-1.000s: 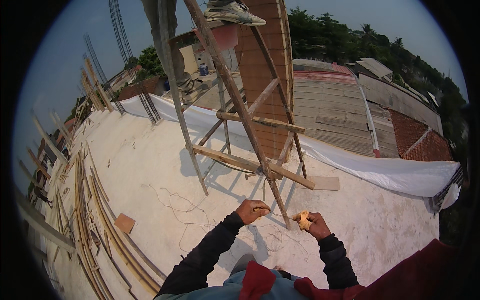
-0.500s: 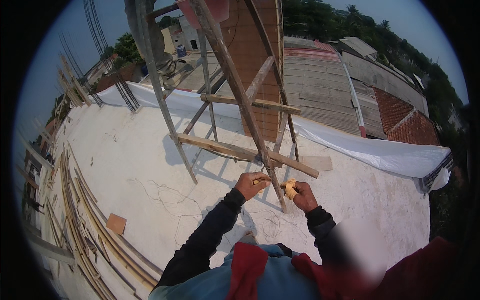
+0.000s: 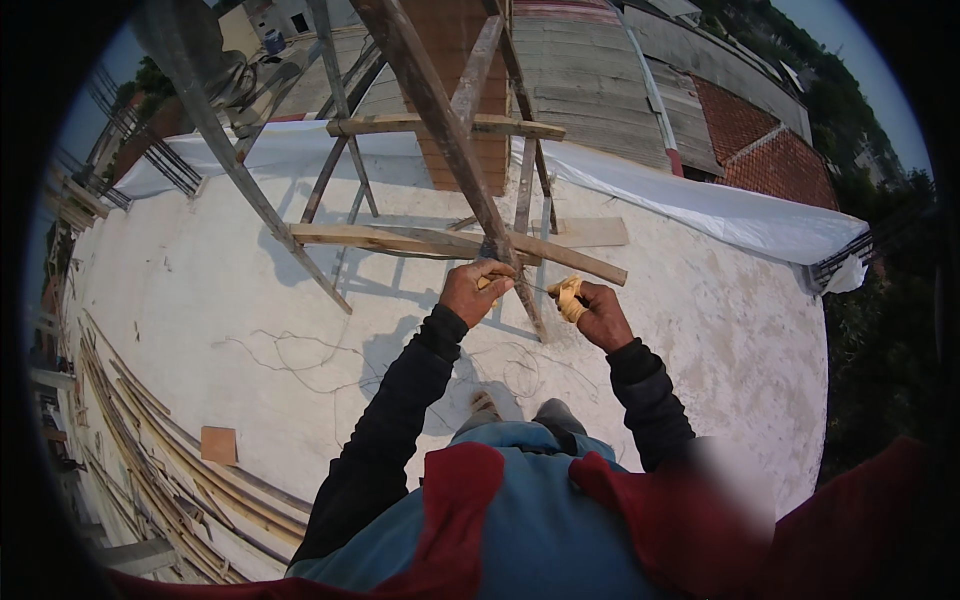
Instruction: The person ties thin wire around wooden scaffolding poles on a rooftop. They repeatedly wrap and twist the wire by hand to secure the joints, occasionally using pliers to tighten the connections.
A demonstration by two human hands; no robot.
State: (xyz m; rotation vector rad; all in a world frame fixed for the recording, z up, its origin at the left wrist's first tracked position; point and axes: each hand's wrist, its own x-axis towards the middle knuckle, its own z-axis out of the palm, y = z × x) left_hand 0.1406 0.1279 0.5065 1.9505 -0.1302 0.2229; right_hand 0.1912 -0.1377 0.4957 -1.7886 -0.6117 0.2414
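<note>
My left hand (image 3: 472, 294) is closed at the left side of a slanting wooden scaffold leg (image 3: 526, 305), fingertips pinched together. Opposite it, my right hand (image 3: 603, 315) is closed too, on the right of the leg. A thin dark wire (image 3: 538, 289) stretches by the leg between the two hands. Yellow material (image 3: 569, 297) is wrapped about the right fingers, and a smaller yellow bit shows at the left fingers; whether it is cloth or tape I cannot tell. Just above, a wooden crosspiece (image 3: 570, 258) meets the leg.
Loose thin wire (image 3: 285, 350) curls over the pale concrete floor (image 3: 710, 350). Bamboo poles (image 3: 150, 440) and a square brown tile (image 3: 219, 445) lie to the left. A white sheet (image 3: 690, 215) runs along the far edge, with rooftops beyond.
The view has tipped downward, so the scaffold sits higher and my feet show. My right hand has drawn away from the leg, and the wire between my hands shows more plainly.
</note>
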